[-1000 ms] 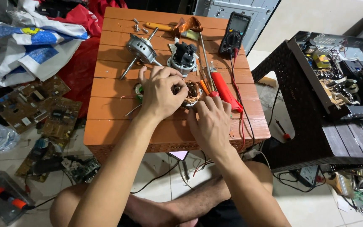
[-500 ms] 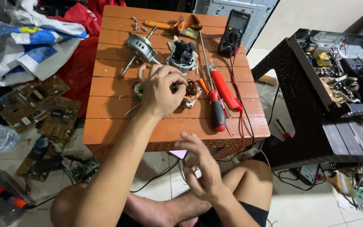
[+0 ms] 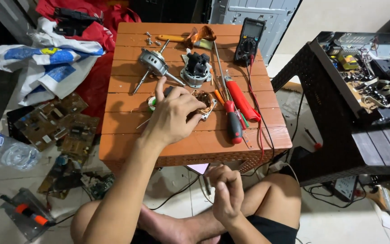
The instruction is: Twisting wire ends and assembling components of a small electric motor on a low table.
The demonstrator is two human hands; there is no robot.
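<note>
My left hand [image 3: 172, 115] lies over a motor stator with copper windings [image 3: 205, 100] on the orange slatted table [image 3: 190, 144], fingers curled around its left side. My right hand [image 3: 226, 194] hangs below the table's front edge, above my crossed legs. Its fingers are curled shut, and I see nothing in them. A small roll of green tape [image 3: 151, 103] sits just beside my left thumb. Two red-handled screwdrivers [image 3: 234, 122] lie right of the stator.
Further back on the table are a rotor with its shaft [image 3: 154, 63], a grey motor housing [image 3: 196, 70], a multimeter [image 3: 249, 36] with red leads, a yellow-handled tool [image 3: 172, 38] and loose screws [image 3: 150, 38]. Circuit boards [image 3: 55, 124] and a plastic bottle [image 3: 1, 151] lie on the floor at left. A black table [image 3: 353, 140] with electronics stands at right.
My right hand left the stator and the tabletop, dropped down toward my lap and curled shut. My left hand has stayed on the stator.
</note>
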